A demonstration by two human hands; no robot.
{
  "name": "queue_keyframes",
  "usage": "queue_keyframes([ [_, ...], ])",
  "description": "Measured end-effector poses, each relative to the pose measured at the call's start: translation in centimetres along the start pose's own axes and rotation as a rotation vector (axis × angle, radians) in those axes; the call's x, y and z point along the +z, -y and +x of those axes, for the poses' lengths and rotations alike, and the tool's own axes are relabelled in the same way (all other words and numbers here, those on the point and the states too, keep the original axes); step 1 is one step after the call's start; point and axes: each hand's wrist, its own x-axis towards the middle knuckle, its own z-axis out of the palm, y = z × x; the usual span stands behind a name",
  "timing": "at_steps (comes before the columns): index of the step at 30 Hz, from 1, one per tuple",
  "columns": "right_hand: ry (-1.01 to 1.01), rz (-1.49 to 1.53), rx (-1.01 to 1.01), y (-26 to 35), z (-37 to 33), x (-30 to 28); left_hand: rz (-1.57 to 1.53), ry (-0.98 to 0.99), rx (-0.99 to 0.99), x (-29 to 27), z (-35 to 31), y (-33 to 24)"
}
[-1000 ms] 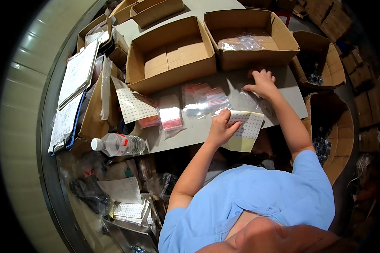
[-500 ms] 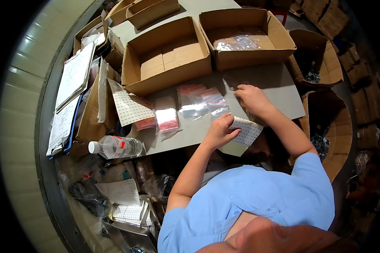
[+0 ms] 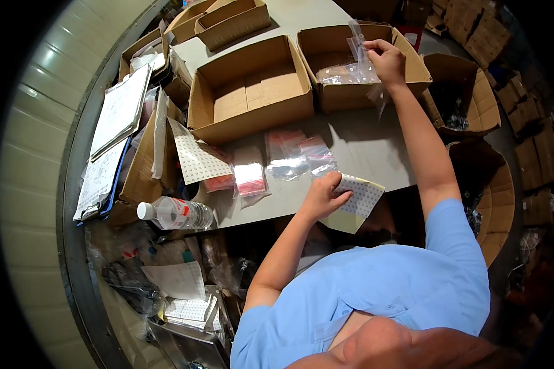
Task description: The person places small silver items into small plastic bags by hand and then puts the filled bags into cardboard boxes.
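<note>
My right hand [image 3: 386,63] is raised over the right cardboard box [image 3: 366,95], pinching clear plastic bags [image 3: 358,46]. One bag hangs upright above the box and another dangles below the wrist, by the box's front wall. Inside that box lie more clear bags [image 3: 341,74] with small pale spots. At the table's near edge my left hand [image 3: 324,195] grips a sheet of small printed stickers [image 3: 360,195], thumb on top. Just beyond the left hand, clear zip bags with red strips [image 3: 317,154] lie on the table.
An open box [image 3: 246,117] stands left of the filled one. A second sticker sheet [image 3: 197,154], a stack of red-edged bags [image 3: 249,175] and a water bottle [image 3: 175,213] lie at left, near clipboards [image 3: 120,111]. Cartons [image 3: 486,111] stand on the right.
My right hand has moved from the tabletop up and away to the right box, carrying the clear bags. The left hand still holds the sticker sheet in nearly the same place.
</note>
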Motion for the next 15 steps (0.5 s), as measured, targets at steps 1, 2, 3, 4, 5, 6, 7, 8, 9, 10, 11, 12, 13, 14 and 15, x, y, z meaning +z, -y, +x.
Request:
queue_keyframes([
  [1,-0.008,-0.001,-0.004,-1.6,1.0,0.6,-0.052,-0.016,0.002,0.2,0.1,-0.1],
  [2,0.12,-0.154,0.031,-4.5,1.9,1.1,-0.052,-0.008,0.014,0.5,0.3,-0.2],
  [3,0.262,-0.294,0.065,-4.5,2.1,1.5,-0.046,-0.017,0.033,0.5,0.2,-0.2],
  [4,0.485,-0.45,-0.019,-4.8,2.0,1.2,-0.043,-0.023,0.053,0.5,0.3,-0.1],
  [5,0.579,-0.576,0.066,-5.0,2.2,1.5,-0.041,-0.023,0.054,0.5,0.4,0.0],
  [6,0.486,-0.533,0.035,-4.0,2.0,1.6,-0.04,-0.018,0.053,0.4,0.4,0.3],
  [7,0.391,-0.491,0.007,-2.6,1.6,1.1,-0.041,-0.011,0.054,0.5,0.3,0.4],
  [8,0.397,-0.492,0.01,-1.0,0.7,0.5,-0.045,-0.011,0.048,0.4,0.2,0.2],
  [9,0.35,-0.374,-0.095,0.9,-0.6,-0.3,-0.028,0.0,0.044,0.2,0.2,-0.2],
  [10,0.3,-0.258,-0.199,2.7,-2.2,-1.2,-0.013,0.01,0.043,0.0,0.3,-0.5],
  [11,0.512,-0.172,-0.122,4.7,-4.6,-1.6,-0.015,0.005,0.035,-0.2,0.1,-0.3],
  [12,0.722,-0.084,-0.046,6.2,-6.8,-2.0,-0.004,-0.004,0.045,-0.3,0.0,-0.1],
  [13,0.843,-0.128,-0.214,5.7,-8.7,-2.3,0.004,-0.004,0.06,-0.2,0.1,-0.1],
  [14,0.894,-0.205,-0.23,4.6,-10.9,-2.3,-0.003,0.002,0.065,-0.1,0.3,-0.3],
  [15,0.833,-0.267,-0.29,3.6,-12.9,-2.2,0.005,-0.003,0.092,-0.1,0.4,-0.3],
])
